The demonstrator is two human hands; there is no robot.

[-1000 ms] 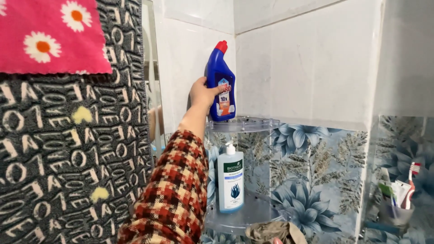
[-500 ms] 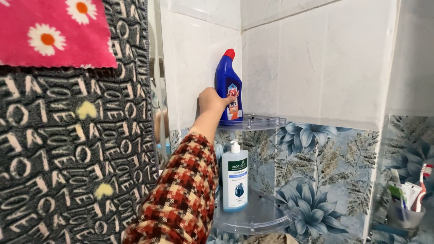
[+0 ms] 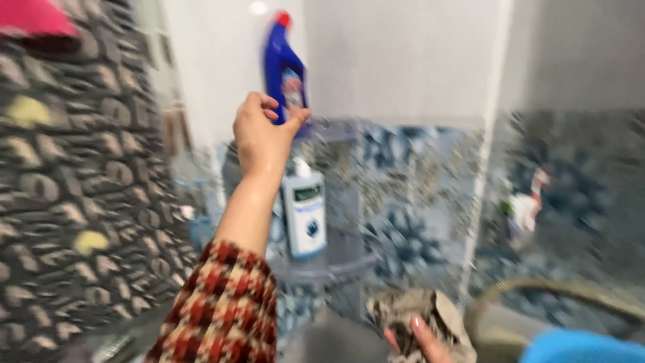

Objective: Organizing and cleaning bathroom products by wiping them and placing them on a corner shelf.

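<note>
The view is motion-blurred. A blue bottle with a red cap [image 3: 284, 64] stands on the upper clear corner shelf [image 3: 332, 131]. My left hand [image 3: 263, 133], in a red plaid sleeve, is raised just in front of the bottle's base with fingers curled and the thumb tip at its lower edge. The blur hides whether it grips the bottle. My right hand [image 3: 420, 338] is at the bottom edge, closed on a crumpled grey-brown cloth [image 3: 410, 312].
A white pump bottle [image 3: 304, 212] stands on the lower clear shelf [image 3: 336, 269]. A dark patterned towel [image 3: 74, 181] hangs at left under a pink cloth [image 3: 33, 17]. Toothbrushes in a holder [image 3: 524, 205] are at right. A curved rim [image 3: 557, 289] and a blue object [image 3: 581, 349] sit bottom right.
The camera swung down and right, blurring everything. My left hand has drawn back toward me from the blue bottle's side, and my right hand with the cloth has come further into view.
</note>
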